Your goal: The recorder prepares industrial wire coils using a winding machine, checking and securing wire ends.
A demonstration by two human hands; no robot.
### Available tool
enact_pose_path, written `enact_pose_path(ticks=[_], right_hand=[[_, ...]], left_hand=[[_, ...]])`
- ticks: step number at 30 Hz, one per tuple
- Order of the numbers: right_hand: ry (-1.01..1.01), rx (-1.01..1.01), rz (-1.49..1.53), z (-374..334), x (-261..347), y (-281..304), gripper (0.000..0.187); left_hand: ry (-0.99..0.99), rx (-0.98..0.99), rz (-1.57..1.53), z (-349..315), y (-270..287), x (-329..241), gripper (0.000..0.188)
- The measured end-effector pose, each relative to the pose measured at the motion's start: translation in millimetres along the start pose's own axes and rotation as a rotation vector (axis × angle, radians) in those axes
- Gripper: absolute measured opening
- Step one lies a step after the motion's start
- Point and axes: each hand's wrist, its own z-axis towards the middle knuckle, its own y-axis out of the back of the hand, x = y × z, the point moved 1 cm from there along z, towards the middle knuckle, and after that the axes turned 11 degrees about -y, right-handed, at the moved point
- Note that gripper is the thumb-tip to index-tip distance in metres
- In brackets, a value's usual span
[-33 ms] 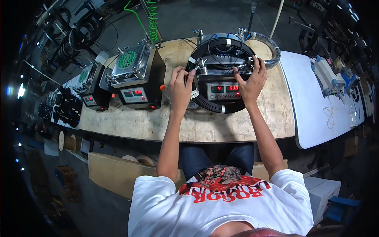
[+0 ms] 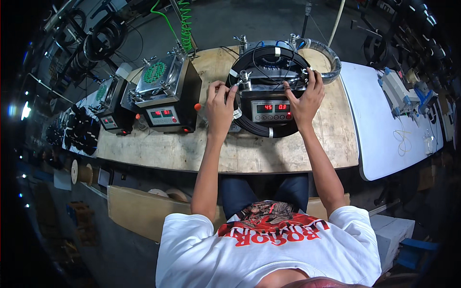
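Note:
A coil of black cable (image 2: 261, 128), bound with white tape bands, hangs around the front of a black machine with a steel top plate (image 2: 269, 83). My left hand (image 2: 220, 105) closes on the coil's left side, thumb and fingertips beside a steel wing-nut clamp (image 2: 244, 77). On the opposite side, my right hand (image 2: 307, 98) grips the coil with the thumb inside the ring and the fingers outside. What lies under the right fingertips is partly hidden. Between my hands, the machine's panel (image 2: 271, 110) shows lit red digits, and thin dark wires cross the plate.
Two similar machines with green-studded tops, the nearer one (image 2: 165, 96) larger, stand to the left on the wooden table (image 2: 192, 151). Behind my right hand curves a wrapped grey hose (image 2: 333, 60). A white table (image 2: 384, 139) adjoins on the right, and a green coiled air hose (image 2: 186, 24) hangs behind.
The lit digits on the panels of the machine before me and the one to its left have changed. My hands and the coil have not visibly moved.

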Motion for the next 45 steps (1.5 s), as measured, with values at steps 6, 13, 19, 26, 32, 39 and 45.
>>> enact_pose_path(ticks=[6,13,19,26,32,39,45], right_hand=[[-0.003,0.0,-0.012,0,-1,0,0.078],[-0.029,0.013,-0.03,-2,3,1,0.081],[-0.033,0.011,-0.036,0,3,-1,0.082],[0.032,0.059,0.087,1,-10,7,0.075],[0.008,0.271,0.539,8,-44,26,0.041],[0.048,0.189,0.387,26,-61,28,0.02],[-0.16,0.288,0.439,17,-35,36,0.014]], left_hand=[[0.088,-0.047,-0.133,5,5,-15,0.023],[0.119,0.095,-0.263,11,5,-2,0.021],[0.212,0.14,-0.405,17,11,-14,0.017],[0.101,0.081,-0.345,6,-6,7,0.022],[0.076,-0.127,-0.391,-1,-20,9,0.022],[0.127,-0.195,-0.399,-9,-40,10,0.021],[0.113,-0.228,-0.338,-12,-43,11,0.022]])
